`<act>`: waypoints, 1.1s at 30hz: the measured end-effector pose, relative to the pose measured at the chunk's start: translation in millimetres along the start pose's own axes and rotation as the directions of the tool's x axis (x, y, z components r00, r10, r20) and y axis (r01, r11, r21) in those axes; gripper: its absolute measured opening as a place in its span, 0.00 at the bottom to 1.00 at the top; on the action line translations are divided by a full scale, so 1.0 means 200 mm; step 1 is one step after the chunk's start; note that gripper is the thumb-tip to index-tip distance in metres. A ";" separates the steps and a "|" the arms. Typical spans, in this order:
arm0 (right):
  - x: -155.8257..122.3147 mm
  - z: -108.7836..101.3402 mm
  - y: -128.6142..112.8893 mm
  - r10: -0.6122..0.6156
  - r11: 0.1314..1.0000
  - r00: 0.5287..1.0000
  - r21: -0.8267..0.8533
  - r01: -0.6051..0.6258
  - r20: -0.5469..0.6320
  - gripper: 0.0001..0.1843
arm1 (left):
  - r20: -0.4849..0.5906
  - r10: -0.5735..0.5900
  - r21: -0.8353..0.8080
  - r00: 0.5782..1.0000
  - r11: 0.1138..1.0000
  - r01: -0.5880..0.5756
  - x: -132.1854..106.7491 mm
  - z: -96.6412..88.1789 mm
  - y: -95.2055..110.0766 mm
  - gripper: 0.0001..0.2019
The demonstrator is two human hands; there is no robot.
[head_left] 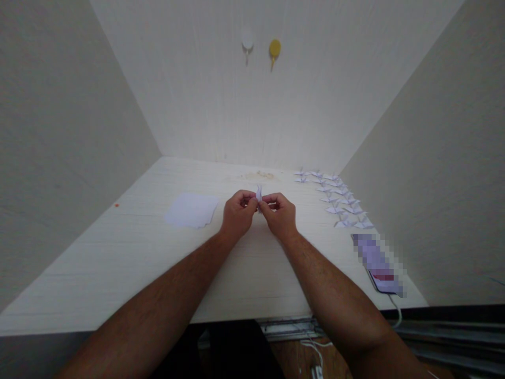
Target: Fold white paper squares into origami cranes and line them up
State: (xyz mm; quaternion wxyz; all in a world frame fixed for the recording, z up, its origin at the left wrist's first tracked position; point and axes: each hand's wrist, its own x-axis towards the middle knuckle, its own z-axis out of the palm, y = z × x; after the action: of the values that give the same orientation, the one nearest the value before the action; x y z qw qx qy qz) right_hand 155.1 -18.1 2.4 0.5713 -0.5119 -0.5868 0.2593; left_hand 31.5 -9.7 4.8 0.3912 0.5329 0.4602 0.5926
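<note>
My left hand (237, 212) and my right hand (281, 213) meet above the middle of the pale wooden desk (130, 263). Both pinch a small folded piece of white paper (259, 195) between thumb and fingertips; its tip sticks up between the two hands. The fingers of each hand are curled tight around the fold. A short stack of flat white paper sheets (192, 210) lies on the desk just left of my left hand.
Several finished folded paper cranes (338, 200) sit in rows at the back right of the desk. A phone (377, 262) with a white cable (395, 310) lies near the right front edge. Two hooks, white (247, 43) and yellow (274, 50), hang on the back wall.
</note>
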 end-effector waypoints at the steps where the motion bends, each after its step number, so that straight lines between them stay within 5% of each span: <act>1: 0.00 0.00 0.00 -0.001 1.000 1.000 -0.008 0.001 0.002 0.09 | 0.001 -0.003 0.012 1.000 1.000 0.003 0.00 0.00 0.00 0.05; 14: 0.01 0.01 0.02 -0.097 0.994 0.995 0.053 0.097 -0.016 0.04 | 0.096 0.054 0.106 0.994 0.992 -0.064 0.02 -0.02 -0.04 0.05; 33: 0.02 0.01 0.01 -0.217 0.975 0.975 0.041 0.219 -0.038 0.03 | 0.105 0.039 0.038 0.994 0.998 -0.043 0.01 -0.03 -0.01 0.06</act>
State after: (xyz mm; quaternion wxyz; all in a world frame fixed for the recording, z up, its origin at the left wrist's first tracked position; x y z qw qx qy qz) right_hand 154.4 -12.4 1.4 0.6173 -0.4356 -0.6240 0.1997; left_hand 26.1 -7.3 3.0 0.3917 0.5801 0.4400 0.5625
